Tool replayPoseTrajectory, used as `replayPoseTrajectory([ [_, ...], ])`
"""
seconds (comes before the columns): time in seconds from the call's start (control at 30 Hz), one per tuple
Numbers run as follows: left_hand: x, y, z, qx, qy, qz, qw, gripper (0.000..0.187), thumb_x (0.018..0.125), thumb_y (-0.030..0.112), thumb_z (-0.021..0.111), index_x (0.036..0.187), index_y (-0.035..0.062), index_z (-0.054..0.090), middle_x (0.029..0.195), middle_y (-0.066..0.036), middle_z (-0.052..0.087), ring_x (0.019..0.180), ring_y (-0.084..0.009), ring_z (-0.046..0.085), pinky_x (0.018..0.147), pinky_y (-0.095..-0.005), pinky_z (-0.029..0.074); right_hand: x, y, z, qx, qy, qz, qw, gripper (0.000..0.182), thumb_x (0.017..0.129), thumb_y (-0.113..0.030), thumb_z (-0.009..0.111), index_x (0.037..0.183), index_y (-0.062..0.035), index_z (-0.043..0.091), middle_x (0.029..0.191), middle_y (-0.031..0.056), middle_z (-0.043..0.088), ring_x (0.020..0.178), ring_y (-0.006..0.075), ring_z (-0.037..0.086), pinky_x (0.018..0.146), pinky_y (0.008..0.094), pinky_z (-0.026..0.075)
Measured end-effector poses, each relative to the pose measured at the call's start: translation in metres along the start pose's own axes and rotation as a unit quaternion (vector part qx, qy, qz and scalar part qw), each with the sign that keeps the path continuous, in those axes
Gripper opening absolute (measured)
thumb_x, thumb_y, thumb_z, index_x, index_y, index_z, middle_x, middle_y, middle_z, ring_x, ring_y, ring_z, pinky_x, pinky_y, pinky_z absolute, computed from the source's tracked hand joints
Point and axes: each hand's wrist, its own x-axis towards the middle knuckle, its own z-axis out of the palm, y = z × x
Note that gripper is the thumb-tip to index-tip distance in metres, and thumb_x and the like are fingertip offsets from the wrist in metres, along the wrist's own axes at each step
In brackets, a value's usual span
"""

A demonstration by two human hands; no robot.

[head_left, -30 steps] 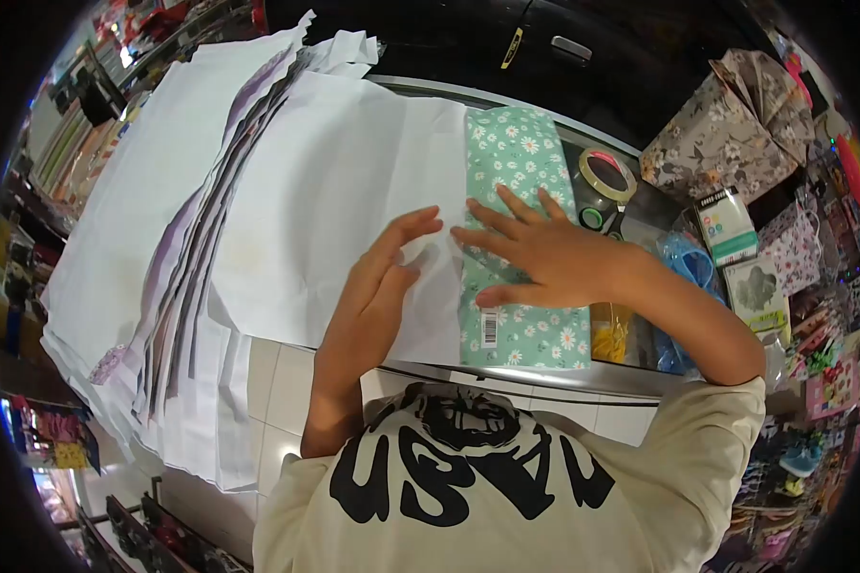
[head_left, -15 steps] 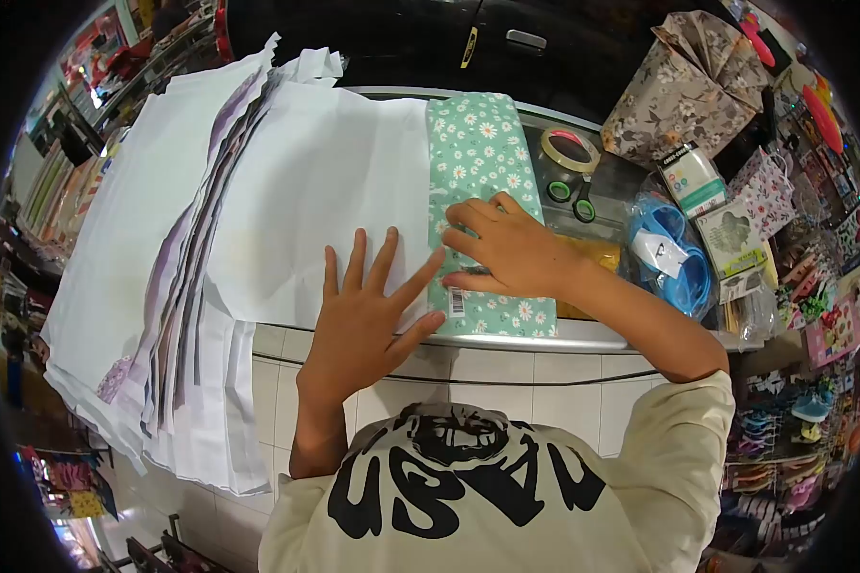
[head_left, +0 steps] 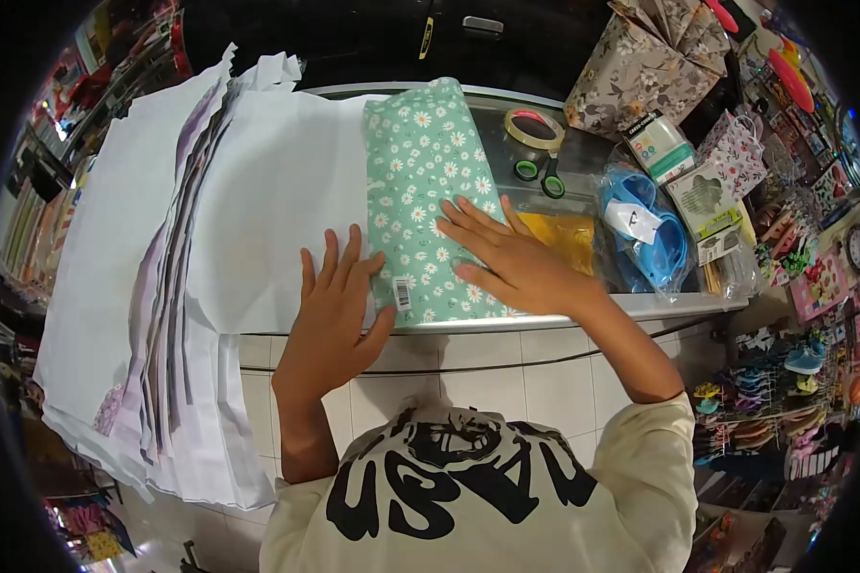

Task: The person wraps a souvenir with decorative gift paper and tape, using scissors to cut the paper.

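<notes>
Glass-topped counter [head_left: 683,305] with a metal rim, crowded shop all round. Clock centred on the daisy-print wrapping paper [head_left: 425,205], which lies flat mid-counter, barcode sticker toward 6. Stacked white sheets [head_left: 277,181] at 9, right up to its edge.

Left hand [head_left: 327,329]: palm down, fingers spread, thumb tip at the sticker, gripping nothing. Right hand [head_left: 511,269]: splayed flat on the print at 4, gripping nothing.

Step in hand, my read: pressing and squaring the print panel. Next move calls for even palm pressure, edge held true.

Containers: floral gift bag [head_left: 645,72] far out at 2, contents hidden. Clear plastic bag [head_left: 647,229] at 3, blue goods with white tag inside, exact type unclear. White-and-green box [head_left: 661,151] between 2 and 3, shut, contents can't tell.
</notes>
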Motion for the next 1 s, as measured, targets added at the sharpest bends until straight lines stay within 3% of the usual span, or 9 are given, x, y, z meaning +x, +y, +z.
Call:
replayPoseTrajectory([
  [0.17,0.0013,0.0062,-0.0043,-0.008,-0.008,-0.016,1.0,0.051,0.09,0.017,0.044,0.139,0.007,0.038,0.15,-0.015,0.028,0.14,-0.0432,0.015,0.112,-0.0567,0.005,-0.0008,-0.0001,0.0025,0.007,0.011,0.005,1.0,0.057,0.099,-0.043,0.034,0.143,-0.0074,0.032,0.151,0.0139,0.025,0.143,0.028,0.016,0.115,0.0517,0.007],
  [0.37,-0.0003,0.0048,-0.0003,0.099,-0.02,0.017,0.995,0.051,0.093,0.022,0.04,0.142,0.0089,0.037,0.15,-0.008,0.031,0.139,-0.0436,0.018,0.111,-0.0582,0.007,-0.0009,0.0003,-0.0008,-0.046,-0.013,0.019,0.999,0.058,0.099,-0.045,0.032,0.146,-0.0122,0.026,0.154,0.0105,0.021,0.144,0.0274,0.01,0.115,0.051,0.006],
  [0.9,-0.0011,0.0,-0.0064,0.108,-0.056,0.042,0.992,0.052,0.095,0.026,0.04,0.142,0.0058,0.035,0.151,-0.011,0.028,0.138,-0.047,0.017,0.11,-0.0619,0.008,-0.0034,0.0004,-0.0024,-0.07,-0.031,0.023,0.997,0.059,0.098,-0.046,0.033,0.148,-0.0169,0.023,0.155,0.0062,0.018,0.144,0.0248,0.008,0.114,0.0533,0.007],
  [1.0,-0.0007,0.0003,-0.0069,0.113,-0.055,0.043,0.991,0.053,0.094,0.027,0.041,0.142,0.0059,0.035,0.151,-0.011,0.028,0.138,-0.0475,0.017,0.109,-0.0622,0.009,-0.0033,0.0023,0.0001,-0.073,-0.008,0.01,0.997,0.06,0.098,-0.05,0.031,0.146,-0.0138,0.029,0.153,0.0092,0.024,0.143,0.0272,0.014,0.114,0.0542,0.01],
])
